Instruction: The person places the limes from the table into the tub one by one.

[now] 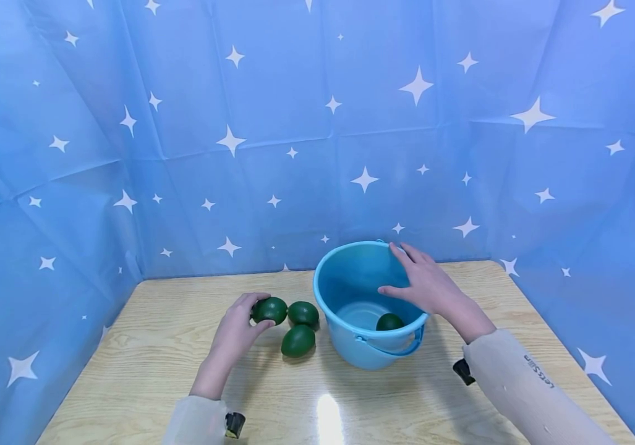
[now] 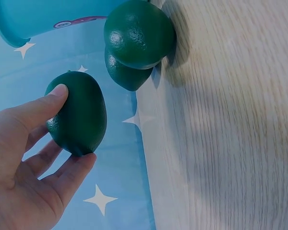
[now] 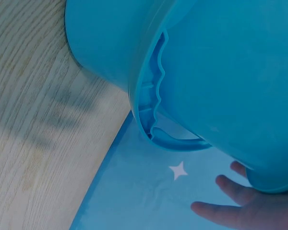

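Note:
My left hand (image 1: 236,334) pinches a dark green lime (image 2: 79,112) between thumb and fingertips, left of the bucket. Just beyond that fruit, two more limes sit close together on the table: the nearer lime (image 1: 298,341) and the farther lime (image 1: 303,314). A light blue bucket (image 1: 345,346) stands upright, with one lime (image 1: 389,322) lying at its bottom. Over the bucket's right side is my right hand (image 1: 428,283), fingers spread and holding nothing. Its fingertips are right at the far rim, and the thumb reaches over the opening.
The bucket's handle (image 3: 180,143) hangs down along its near right side. Under everything is a light wood-grain table (image 1: 183,346). A blue cloth with white stars (image 1: 272,154) hangs behind and at both sides.

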A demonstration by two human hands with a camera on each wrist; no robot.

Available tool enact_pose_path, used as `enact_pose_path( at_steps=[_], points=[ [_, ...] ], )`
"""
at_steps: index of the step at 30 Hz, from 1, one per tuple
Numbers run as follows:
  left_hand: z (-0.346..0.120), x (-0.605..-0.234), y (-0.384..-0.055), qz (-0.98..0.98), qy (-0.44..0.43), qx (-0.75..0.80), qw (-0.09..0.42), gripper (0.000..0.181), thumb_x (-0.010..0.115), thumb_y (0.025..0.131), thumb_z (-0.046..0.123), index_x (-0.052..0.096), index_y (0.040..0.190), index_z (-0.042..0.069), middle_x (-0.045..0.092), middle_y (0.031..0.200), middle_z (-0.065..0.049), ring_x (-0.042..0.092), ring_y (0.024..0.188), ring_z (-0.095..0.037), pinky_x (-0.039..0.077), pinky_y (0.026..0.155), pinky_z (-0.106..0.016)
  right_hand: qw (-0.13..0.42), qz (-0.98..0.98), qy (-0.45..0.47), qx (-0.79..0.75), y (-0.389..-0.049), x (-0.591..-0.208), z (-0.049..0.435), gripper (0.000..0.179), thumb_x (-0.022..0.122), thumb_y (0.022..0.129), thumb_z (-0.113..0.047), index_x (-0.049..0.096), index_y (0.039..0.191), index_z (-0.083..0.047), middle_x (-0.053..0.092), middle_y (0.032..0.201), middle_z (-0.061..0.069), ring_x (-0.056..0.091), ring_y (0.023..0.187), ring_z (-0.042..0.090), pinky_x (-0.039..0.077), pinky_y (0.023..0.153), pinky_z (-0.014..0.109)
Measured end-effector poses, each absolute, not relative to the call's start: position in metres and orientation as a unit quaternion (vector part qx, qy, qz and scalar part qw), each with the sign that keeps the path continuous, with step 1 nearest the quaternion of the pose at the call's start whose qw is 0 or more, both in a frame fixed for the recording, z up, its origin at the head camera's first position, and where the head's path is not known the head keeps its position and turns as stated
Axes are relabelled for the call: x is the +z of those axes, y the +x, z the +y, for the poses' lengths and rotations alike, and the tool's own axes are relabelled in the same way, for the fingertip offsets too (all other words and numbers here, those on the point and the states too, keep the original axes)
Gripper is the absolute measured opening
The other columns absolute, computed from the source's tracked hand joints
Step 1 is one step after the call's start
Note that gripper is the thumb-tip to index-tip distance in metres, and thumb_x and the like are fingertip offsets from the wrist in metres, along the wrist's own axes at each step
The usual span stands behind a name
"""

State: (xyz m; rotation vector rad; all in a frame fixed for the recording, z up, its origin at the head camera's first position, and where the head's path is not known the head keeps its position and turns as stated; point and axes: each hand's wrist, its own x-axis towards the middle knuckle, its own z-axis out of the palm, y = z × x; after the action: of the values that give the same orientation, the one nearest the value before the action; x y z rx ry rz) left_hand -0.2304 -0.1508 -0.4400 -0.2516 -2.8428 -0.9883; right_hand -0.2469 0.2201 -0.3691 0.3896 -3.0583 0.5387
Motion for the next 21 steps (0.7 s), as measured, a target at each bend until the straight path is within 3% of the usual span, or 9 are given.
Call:
enact_pose_path(
  at_steps=[21],
  points=[
    [-0.149, -0.4314, -0.2277, -0.939, -0.086, -0.326, 0.066, 0.055, 0.081, 0.084, 0.021, 0.06, 0.135, 0.015, 0.06, 0.133, -0.009, 0.064, 0.112, -0.027, 0.058, 0.09, -0.043, 0.005, -0.977, 0.124, 0.172, -0.2467, -0.3685, 0.22, 0.098, 0.067, 0.09, -0.056, 0.017, 0.16, -0.01, 0.017, 0.164, 0.025, 0.02, 0.146, 0.054, 0.032, 0.109, 0.075]
  ],
)
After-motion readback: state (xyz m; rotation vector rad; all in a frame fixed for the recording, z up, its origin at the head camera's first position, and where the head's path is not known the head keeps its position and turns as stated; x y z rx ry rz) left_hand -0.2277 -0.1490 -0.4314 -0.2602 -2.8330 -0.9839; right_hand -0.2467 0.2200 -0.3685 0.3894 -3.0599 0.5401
